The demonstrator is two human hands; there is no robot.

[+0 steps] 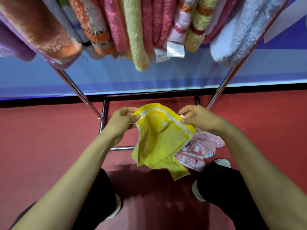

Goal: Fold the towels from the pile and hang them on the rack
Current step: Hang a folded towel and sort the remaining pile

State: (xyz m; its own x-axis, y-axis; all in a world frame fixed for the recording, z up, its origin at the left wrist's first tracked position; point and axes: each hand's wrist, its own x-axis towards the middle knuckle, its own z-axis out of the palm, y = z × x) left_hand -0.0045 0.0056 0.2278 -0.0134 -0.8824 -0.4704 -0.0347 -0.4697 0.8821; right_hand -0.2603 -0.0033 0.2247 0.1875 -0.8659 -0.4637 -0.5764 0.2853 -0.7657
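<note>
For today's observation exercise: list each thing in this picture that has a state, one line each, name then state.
Bright yellow towel: held up, unfolded, drooping.
Left hand: pinching the towel's top edge.
Right hand: pinching the same edge.
Pink patterned towel: crumpled on the floor.
Fluffy coloured towels: folded, hanging.
Chrome rack: standing, loaded.

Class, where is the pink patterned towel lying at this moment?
In the head view, the pink patterned towel lies on the red floor, right of centre, partly under the yellow towel and below the right hand.
</note>
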